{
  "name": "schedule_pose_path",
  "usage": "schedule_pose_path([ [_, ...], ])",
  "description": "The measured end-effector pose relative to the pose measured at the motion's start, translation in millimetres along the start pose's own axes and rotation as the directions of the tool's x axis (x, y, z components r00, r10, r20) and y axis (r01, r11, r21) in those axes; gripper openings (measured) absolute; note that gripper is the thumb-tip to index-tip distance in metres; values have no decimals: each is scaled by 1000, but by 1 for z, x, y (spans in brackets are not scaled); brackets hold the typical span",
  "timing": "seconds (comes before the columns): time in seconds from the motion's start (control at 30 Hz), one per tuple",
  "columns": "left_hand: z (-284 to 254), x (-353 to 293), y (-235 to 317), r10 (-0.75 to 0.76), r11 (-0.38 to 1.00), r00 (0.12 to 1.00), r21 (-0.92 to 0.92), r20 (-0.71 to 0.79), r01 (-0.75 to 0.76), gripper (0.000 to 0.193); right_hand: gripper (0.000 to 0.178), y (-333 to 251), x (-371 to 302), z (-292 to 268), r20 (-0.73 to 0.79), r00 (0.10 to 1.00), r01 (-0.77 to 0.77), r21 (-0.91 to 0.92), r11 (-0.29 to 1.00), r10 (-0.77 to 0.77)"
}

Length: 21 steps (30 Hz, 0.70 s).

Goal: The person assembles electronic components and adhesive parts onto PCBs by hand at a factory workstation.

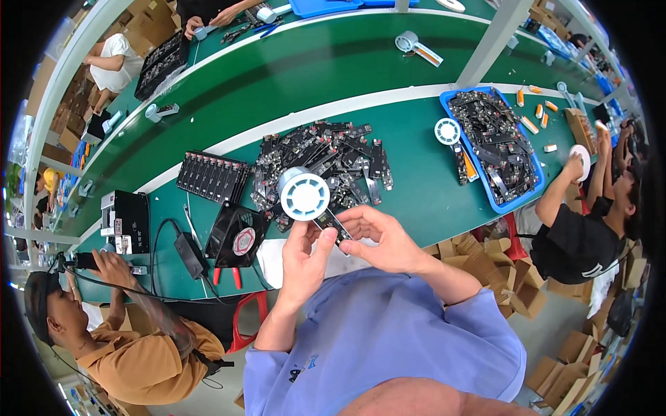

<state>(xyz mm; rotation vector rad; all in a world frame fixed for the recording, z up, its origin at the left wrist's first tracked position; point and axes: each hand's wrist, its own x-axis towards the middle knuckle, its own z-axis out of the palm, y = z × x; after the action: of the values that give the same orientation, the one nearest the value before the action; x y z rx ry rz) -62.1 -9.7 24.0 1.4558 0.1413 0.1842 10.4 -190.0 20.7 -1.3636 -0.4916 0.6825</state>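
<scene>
Above the front edge of the green bench, both my hands hold a small handheld fan with a round white, slotted head [305, 197] and a light-blue rim. A narrow black circuit board [334, 227] extends from the head down to the right. My left hand [309, 262] is closed around the lower side of the head and the near end of the board. With thumb and fingers, my right hand [380, 239] pinches the board's far end. Just beyond lies a loose pile of black circuit boards [312, 149], partly hidden by the fan head.
Left of the pile are a rack of boards [211, 178], a black cooling fan [236, 237], a power adapter [190, 254] and red-handled pliers [227, 278]. A blue tray [497, 207] of boards stands right, beside another fan [447, 131]. People work on both sides and across the bench.
</scene>
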Motion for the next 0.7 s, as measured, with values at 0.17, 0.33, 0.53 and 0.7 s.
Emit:
schedule_pose_path([
  [0.17,3,6,0,-13,990,1000,-138,-24,9,49,44,3,1,4,-58,996,69,100,993,-64],
  [0.33,7,13,-4,-37,984,994,-175,-100,19,42,47,1,2,3,-70,996,60,33,998,-57],
  [0.53,0,11,-10,-15,996,998,-93,-58,10,43,47,-3,7,-2,-28,999,21,88,996,-19],
  [0.7,1,-1,-16,201,946,979,254,26,-201,46,42,-18,29,-24,-77,997,43,262,964,-23],
])
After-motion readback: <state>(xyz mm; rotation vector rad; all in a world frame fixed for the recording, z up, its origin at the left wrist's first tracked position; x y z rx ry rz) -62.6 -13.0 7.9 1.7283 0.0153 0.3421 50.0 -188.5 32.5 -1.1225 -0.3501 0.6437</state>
